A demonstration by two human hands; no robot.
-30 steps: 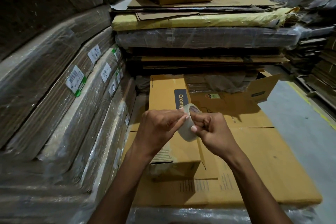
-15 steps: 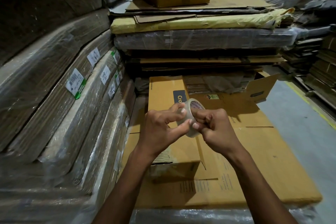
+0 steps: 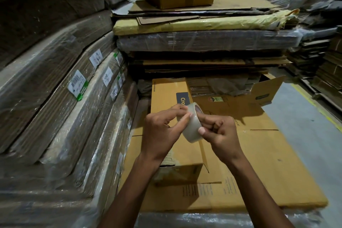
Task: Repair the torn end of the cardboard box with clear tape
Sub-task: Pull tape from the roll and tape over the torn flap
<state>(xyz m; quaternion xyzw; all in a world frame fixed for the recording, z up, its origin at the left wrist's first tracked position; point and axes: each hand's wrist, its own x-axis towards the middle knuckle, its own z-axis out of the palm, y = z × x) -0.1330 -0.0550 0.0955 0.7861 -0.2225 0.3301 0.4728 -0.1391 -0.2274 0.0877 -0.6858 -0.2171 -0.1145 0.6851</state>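
Tape roll (image 3: 191, 125) tipped more edge-on than a second ago, both hands up slightly over cardboard box (image 3: 174, 146).
Right hand (image 3: 220, 135) pinches the clear, glossy roll; left hand (image 3: 162, 129) fingertips pick at its rim. Box's torn near end shows pale ripped paper.

- One head-worn view looks forward and down, close over both hands (image 3: 194, 129).
- It faces stacked cardboard (image 3: 199, 42) ahead; wrapped bundles (image 3: 55, 107) line its left.
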